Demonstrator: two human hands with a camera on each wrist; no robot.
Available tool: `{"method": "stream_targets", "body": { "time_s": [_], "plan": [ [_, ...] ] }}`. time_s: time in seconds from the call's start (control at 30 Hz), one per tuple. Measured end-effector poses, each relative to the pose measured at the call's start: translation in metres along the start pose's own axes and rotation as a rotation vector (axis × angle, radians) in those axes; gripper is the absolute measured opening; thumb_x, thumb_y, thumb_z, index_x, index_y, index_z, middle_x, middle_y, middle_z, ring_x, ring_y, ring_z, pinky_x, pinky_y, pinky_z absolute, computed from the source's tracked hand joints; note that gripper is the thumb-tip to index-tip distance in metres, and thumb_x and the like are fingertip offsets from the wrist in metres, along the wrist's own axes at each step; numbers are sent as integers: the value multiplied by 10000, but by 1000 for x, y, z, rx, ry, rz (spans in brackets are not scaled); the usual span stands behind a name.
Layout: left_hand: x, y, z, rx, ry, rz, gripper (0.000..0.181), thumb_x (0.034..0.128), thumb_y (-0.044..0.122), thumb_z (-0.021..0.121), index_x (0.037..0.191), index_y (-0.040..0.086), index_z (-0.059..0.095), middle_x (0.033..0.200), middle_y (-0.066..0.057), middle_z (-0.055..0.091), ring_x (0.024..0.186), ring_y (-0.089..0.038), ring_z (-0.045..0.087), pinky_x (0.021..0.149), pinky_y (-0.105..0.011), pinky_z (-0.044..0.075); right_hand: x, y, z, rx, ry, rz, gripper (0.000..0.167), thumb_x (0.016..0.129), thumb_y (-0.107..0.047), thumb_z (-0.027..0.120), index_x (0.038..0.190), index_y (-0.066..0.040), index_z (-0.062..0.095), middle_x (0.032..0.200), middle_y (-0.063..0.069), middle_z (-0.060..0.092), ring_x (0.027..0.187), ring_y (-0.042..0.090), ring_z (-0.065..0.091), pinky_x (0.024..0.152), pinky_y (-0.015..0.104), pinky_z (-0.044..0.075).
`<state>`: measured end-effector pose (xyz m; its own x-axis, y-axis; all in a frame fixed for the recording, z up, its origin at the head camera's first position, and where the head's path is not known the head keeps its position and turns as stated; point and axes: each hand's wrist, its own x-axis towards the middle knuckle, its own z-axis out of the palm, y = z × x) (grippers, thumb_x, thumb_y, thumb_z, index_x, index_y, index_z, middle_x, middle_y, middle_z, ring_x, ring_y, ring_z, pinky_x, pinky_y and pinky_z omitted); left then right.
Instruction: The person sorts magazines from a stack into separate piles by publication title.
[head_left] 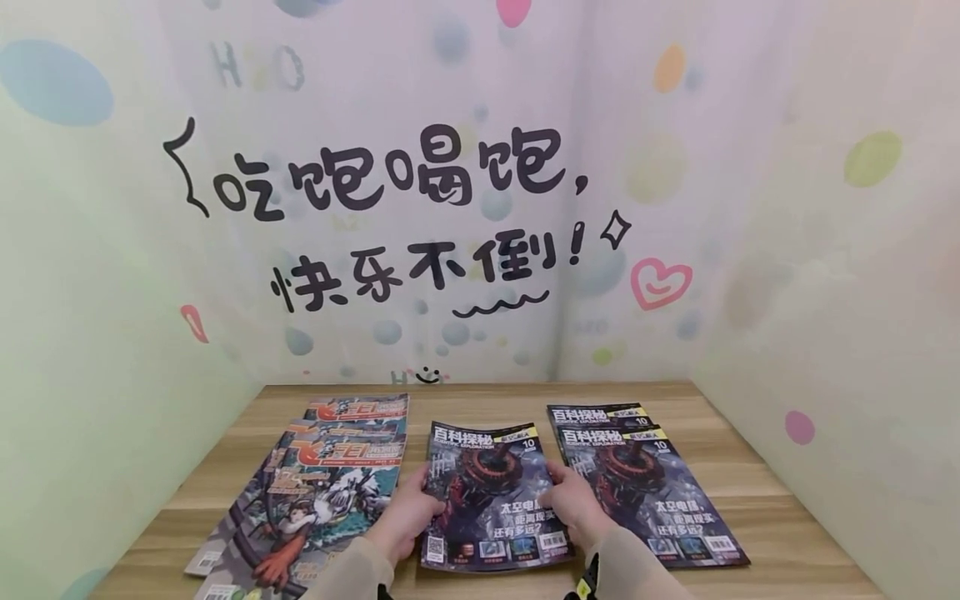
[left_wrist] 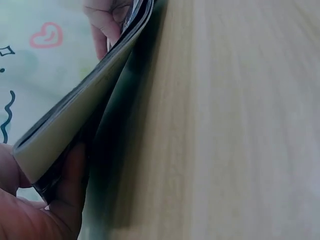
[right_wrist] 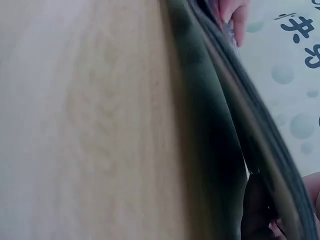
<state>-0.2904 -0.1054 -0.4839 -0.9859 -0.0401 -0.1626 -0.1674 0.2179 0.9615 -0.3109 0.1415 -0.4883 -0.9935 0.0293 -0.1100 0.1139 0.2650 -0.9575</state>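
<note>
Between my two hands is a dark magazine (head_left: 480, 492) with a red ring-shaped machine on its cover. My left hand (head_left: 408, 512) grips its left edge, thumb on the cover. On the opposite edge my right hand (head_left: 577, 504) holds it the same way. Seen from the left wrist, the magazine (left_wrist: 75, 107) is raised off the wood, with fingers (left_wrist: 72, 175) of the left hand under it. The right wrist view shows the magazine's edge (right_wrist: 260, 120) over a dark shadow, and right-hand fingers (right_wrist: 257, 207) beneath it.
To the right lie overlapping magazines (head_left: 652, 500) with the same cover. Several comic-style magazines (head_left: 322, 500) are fanned out in an overlapping pile at the left. All rest on a wooden table (head_left: 480, 400), enclosed by a printed curtain (head_left: 450, 350) behind and pale walls at the sides.
</note>
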Motion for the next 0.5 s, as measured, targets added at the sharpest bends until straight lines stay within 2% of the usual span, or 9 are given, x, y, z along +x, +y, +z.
{"method": "stream_targets", "body": {
  "time_s": [0.23,0.37,0.5],
  "plan": [
    [-3,8,11,-12,31,31,785,806,-68,592,1506,21,249,1470,-301,310,1298,-491,334,1058,-607,288,-3,-8,-16,-41,7,-4,709,771,100,593,1441,50,367,1401,339,383,1205,427,453,971,544,416],
    [-6,13,23,-78,-10,72,799,804,-95,567,1510,1,206,1471,-329,268,1300,-511,310,1067,-605,274,-4,-7,-31,-56,-1,-33,710,774,91,598,1443,53,360,1413,358,353,1223,471,435,917,493,459],
    [-8,19,37,-129,-65,107,800,811,-105,553,1509,-17,175,1471,-342,246,1299,-514,308,1072,-594,276,-5,-4,-50,-75,0,-24,704,799,67,611,1452,39,351,1437,357,317,1278,508,357,953,539,436]
  ]
}}
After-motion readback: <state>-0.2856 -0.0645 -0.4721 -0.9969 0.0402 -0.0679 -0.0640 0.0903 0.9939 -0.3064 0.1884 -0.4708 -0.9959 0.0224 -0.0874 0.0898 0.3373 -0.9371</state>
